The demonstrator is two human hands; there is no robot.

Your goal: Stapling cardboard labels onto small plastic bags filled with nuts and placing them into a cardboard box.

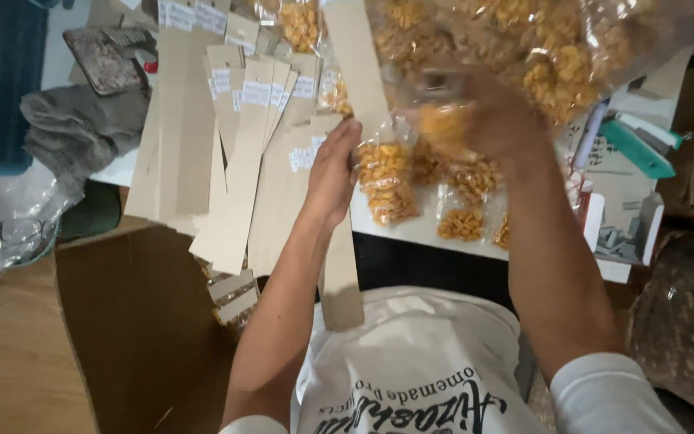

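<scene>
Both forearms reach up and away from the body over the surface (411, 229). The left hand (331, 173) stands edge-on, its grip clamped on a long cardboard strip (355, 88) that runs from the chest up past the fingers. The right hand (475, 112) is raised and blurred, its grip closed on a small clear bag of orange snacks (442, 124).

A big clear bag of the same snacks (540, 40) hangs just above that hand. A fan of cardboard strips (234, 153) spreads to the left of the left hand, above an open carton (138, 321). Filled small bags (385, 181) lie between the hands. A teal stapler (640, 145) sits to the right.
</scene>
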